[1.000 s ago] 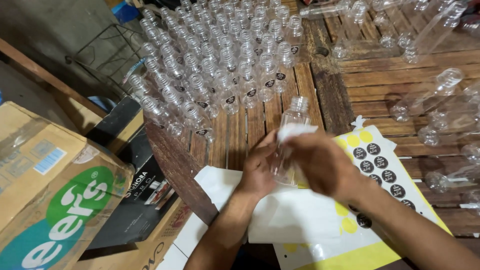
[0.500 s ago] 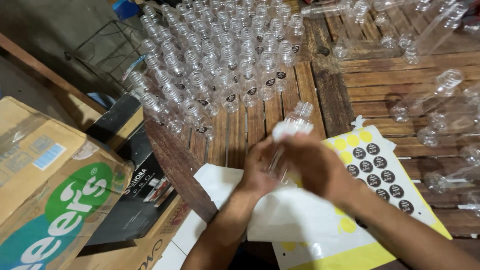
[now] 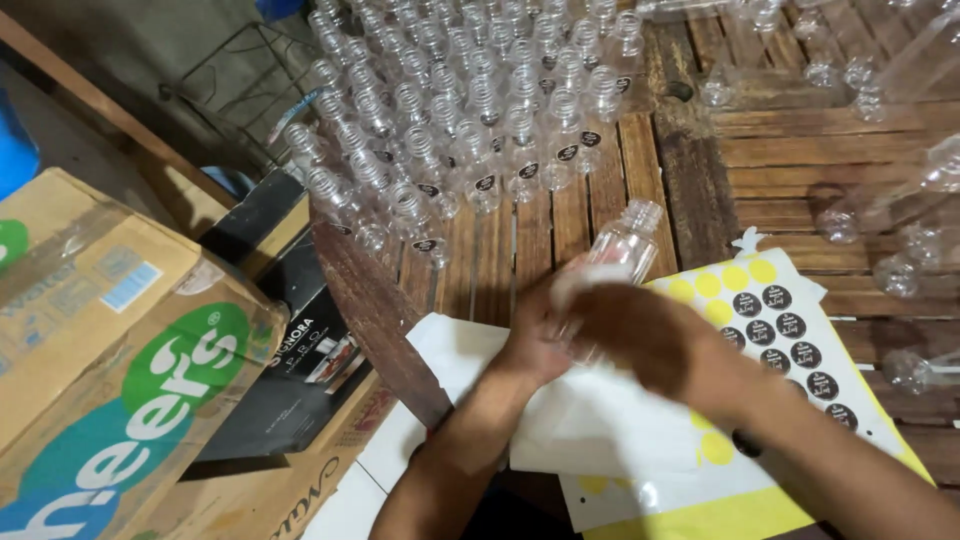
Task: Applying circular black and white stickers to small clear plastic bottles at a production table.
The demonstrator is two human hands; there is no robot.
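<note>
Head view, looking down over a round wooden desk (image 3: 500,250) of slats, its curved edge running from ten o'clock down to six o'clock. Off that edge at nine o'clock sits a large cardboard box (image 3: 110,340) with green print, touching a black box (image 3: 290,370) just beside the desk rim; little free room is left on that side. At twelve o'clock a dense crowd of upright clear bottles (image 3: 450,130), some with round dark labels, covers the desk top. A bare strip of slats lies between that crowd and the hands. At centre, the left hand (image 3: 535,340) and right hand (image 3: 640,335) are together, both clasped on one clear plastic bottle (image 3: 620,250), tilted with its open neck toward one o'clock. Under the hands lie white paper sheets (image 3: 600,420). At four o'clock a yellow sticker sheet (image 3: 790,330) carries round black stickers. At three o'clock more clear bottles lie tipped on their sides (image 3: 900,270).
</note>
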